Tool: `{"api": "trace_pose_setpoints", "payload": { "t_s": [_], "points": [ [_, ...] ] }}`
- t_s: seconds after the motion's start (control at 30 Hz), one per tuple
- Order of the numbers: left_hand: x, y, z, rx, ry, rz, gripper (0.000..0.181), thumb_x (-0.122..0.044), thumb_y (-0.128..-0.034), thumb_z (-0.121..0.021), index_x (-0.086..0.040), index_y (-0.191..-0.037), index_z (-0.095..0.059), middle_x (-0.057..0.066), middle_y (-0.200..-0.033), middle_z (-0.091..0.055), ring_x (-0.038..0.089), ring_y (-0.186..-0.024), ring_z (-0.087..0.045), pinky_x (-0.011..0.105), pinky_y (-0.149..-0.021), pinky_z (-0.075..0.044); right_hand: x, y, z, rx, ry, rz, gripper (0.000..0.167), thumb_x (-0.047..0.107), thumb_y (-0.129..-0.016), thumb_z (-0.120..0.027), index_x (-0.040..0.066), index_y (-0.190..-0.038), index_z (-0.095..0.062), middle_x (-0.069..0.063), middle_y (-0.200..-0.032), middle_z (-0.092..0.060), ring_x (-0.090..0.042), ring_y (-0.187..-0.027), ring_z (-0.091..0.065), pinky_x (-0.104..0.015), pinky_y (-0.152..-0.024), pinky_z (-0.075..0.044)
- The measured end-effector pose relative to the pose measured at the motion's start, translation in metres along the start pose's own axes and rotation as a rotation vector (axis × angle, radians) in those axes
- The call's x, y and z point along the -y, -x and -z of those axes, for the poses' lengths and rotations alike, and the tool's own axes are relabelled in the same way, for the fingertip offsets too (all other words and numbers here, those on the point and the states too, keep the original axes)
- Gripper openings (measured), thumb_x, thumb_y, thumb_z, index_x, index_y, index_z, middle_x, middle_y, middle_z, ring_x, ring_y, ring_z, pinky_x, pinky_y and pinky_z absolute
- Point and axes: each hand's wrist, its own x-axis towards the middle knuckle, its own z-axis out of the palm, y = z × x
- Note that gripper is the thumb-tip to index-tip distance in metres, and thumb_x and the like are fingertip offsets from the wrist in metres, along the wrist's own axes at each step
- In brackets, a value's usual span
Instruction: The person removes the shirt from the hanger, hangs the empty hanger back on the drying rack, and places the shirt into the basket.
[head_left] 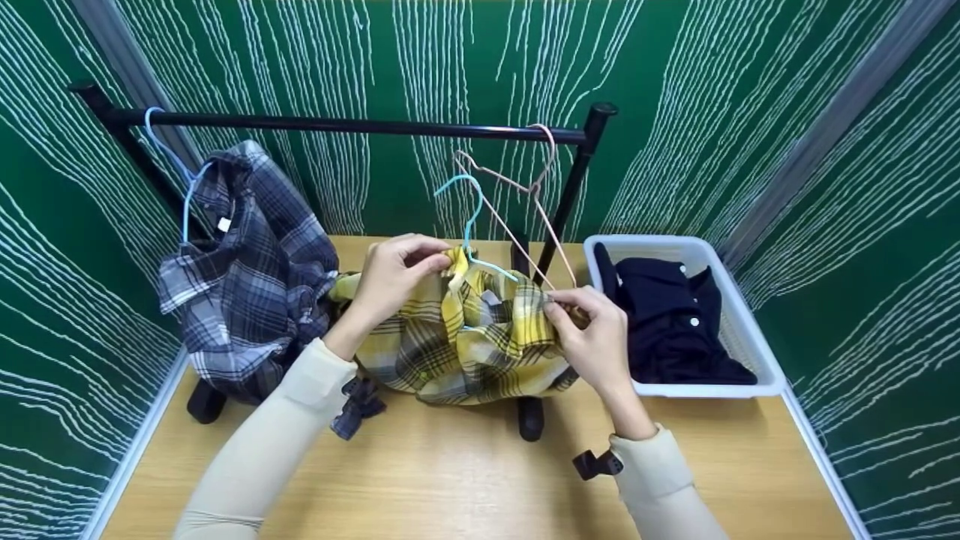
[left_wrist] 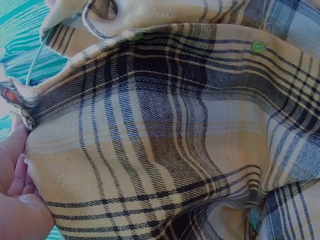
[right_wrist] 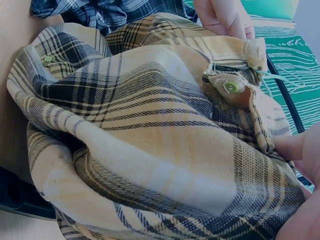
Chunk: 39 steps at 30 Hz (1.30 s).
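A yellow plaid shirt (head_left: 420,352) hangs bunched around a light blue hanger (head_left: 478,214), whose hook stands free below the rail. My left hand (head_left: 397,274) pinches the collar area just left of the hook. On the other side, my right hand (head_left: 596,334) pinches the shirt's upper right edge. In the left wrist view the left hand (left_wrist: 20,185) holds the edge of the cloth (left_wrist: 150,125), and a green button shows. The right wrist view has the right hand (right_wrist: 305,185) gripping the fabric (right_wrist: 165,115) near a green button (right_wrist: 231,86).
A black rail (head_left: 337,124) spans the back. From its left end a dark blue plaid shirt (head_left: 255,285) hangs on a blue hanger (head_left: 171,154); a pink hanger (head_left: 546,202) hangs at its right end. The white basket (head_left: 765,360) at right holds dark clothing (head_left: 667,322).
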Motion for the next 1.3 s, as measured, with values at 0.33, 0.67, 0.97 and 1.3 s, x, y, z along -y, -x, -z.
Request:
{"api": "trace_pose_setpoints", "payload": {
  "t_s": [0.33, 0.67, 0.97, 1.3],
  "points": [
    [-0.007, -0.004, -0.004, 0.021, 0.009, -0.005, 0.022, -0.021, -0.0915, -0.082, -0.010, -0.111, -0.083, -0.001, -0.103, -0.080, 0.011, -0.087, -0.073, 0.025, -0.078, -0.059, 0.004, 0.000, -0.001, -0.015, -0.014, 0.017, 0.013, 0.001, -0.090, -0.082, 0.011, -0.096, -0.085, -0.001, -0.089, -0.077, -0.010, -0.075, -0.059, -0.016, -0.068, -0.044],
    [-0.013, -0.005, -0.006, 0.005, 0.025, 0.019, 0.021, -0.014, -0.0923, -0.081, -0.004, -0.111, -0.081, 0.004, -0.102, -0.080, 0.011, -0.085, -0.072, 0.023, -0.075, -0.058, 0.005, 0.000, -0.004, -0.009, -0.021, 0.024, 0.015, -0.001, -0.089, -0.083, 0.012, -0.096, -0.085, 0.001, -0.088, -0.077, -0.010, -0.076, -0.059, -0.017, -0.069, -0.044],
    [-0.019, -0.007, -0.008, 0.003, 0.018, 0.013, 0.023, -0.012, -0.0936, -0.080, -0.003, -0.115, -0.079, 0.007, -0.106, -0.080, 0.017, -0.092, -0.074, 0.026, -0.083, -0.060, 0.024, -0.001, -0.006, -0.032, -0.024, 0.015, 0.013, -0.009, -0.086, -0.080, 0.001, -0.094, -0.083, -0.012, -0.086, -0.077, -0.018, -0.076, -0.058, -0.019, -0.069, -0.042],
    [-0.022, -0.002, -0.014, -0.015, -0.045, 0.008, 0.025, -0.014, -0.0988, -0.076, -0.002, -0.120, -0.078, 0.008, -0.111, -0.079, 0.017, -0.098, -0.073, 0.030, -0.088, -0.059, 0.019, 0.002, -0.009, -0.025, -0.038, 0.014, 0.013, -0.007, -0.087, -0.081, 0.003, -0.095, -0.083, -0.010, -0.086, -0.076, -0.011, -0.074, -0.057, -0.013, -0.066, -0.044]
  ]
}}
